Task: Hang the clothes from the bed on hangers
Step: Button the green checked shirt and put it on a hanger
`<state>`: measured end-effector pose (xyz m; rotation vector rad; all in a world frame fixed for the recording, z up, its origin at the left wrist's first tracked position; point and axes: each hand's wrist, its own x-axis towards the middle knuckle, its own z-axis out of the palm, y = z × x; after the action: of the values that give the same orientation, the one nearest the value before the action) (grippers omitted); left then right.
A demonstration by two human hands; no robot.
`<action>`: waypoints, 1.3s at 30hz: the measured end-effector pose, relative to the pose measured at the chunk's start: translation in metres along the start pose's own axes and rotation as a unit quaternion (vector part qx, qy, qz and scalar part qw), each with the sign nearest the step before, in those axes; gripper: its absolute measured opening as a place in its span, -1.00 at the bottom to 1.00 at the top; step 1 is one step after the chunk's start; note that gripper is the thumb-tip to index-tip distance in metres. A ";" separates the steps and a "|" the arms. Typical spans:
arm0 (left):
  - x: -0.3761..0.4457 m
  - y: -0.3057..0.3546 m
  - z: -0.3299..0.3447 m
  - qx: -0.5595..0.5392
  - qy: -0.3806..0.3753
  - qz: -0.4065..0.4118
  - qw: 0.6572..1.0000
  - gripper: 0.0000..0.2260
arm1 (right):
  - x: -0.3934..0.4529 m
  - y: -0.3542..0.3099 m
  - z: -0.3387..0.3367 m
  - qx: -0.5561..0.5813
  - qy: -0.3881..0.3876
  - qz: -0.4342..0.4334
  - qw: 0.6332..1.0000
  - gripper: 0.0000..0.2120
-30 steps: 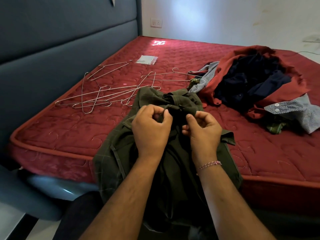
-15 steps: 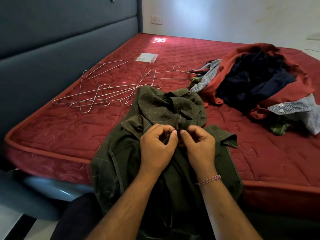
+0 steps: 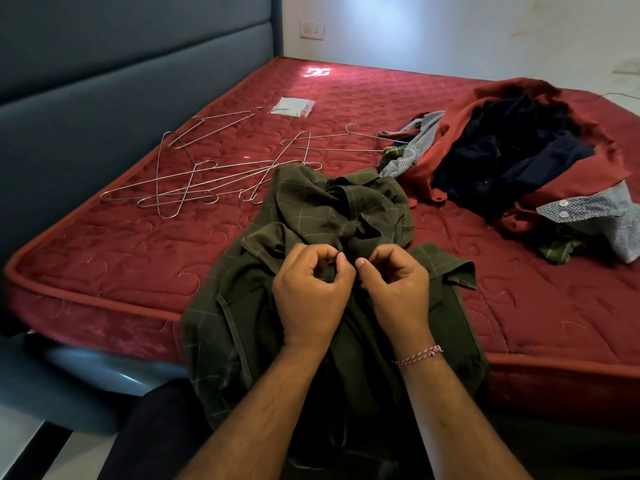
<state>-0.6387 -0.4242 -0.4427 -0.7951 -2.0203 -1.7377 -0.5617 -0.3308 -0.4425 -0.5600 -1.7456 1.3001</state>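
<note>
A dark olive checked shirt (image 3: 322, 209) lies crumpled over the near edge of the red mattress (image 3: 131, 258) and hangs down toward me. My left hand (image 3: 311, 289) and my right hand (image 3: 394, 282) sit side by side on the shirt's front, fingers curled and pinching the fabric at its middle. Several thin wire hangers (image 3: 194, 181) lie tangled on the mattress to the left of the shirt. A pile of clothes (image 3: 519, 154), red, navy and grey-patterned, is heaped at the right.
A grey-blue padded headboard (image 3: 104, 98) runs along the left. A small clear packet (image 3: 292, 107) lies beyond the hangers. A white wall with a socket (image 3: 312, 29) stands behind the bed. Bed frame and floor show at lower left.
Both hands have slid down the shirt front toward me, from near the collar to lower on the placket, still pinching the fabric. The camera has tilted slightly.
</note>
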 end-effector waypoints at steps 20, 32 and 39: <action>-0.002 -0.003 -0.003 -0.034 -0.043 0.001 0.999 -0.93 | 0.002 0.006 -0.003 0.039 -0.035 -0.011 0.999 -0.84; 0.000 -0.007 -0.002 -0.007 -0.093 0.004 0.996 -0.98 | 0.001 0.000 -0.002 0.091 -0.049 0.008 0.995 -0.83; 0.002 -0.008 -0.001 -0.008 -0.115 -0.033 0.993 -0.96 | 0.002 0.003 -0.003 0.074 -0.062 0.007 0.995 -0.87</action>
<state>-0.6451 -0.4252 -0.4478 -0.9837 -2.2059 -1.7692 -0.5602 -0.3269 -0.4440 -0.4145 -1.7303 1.4875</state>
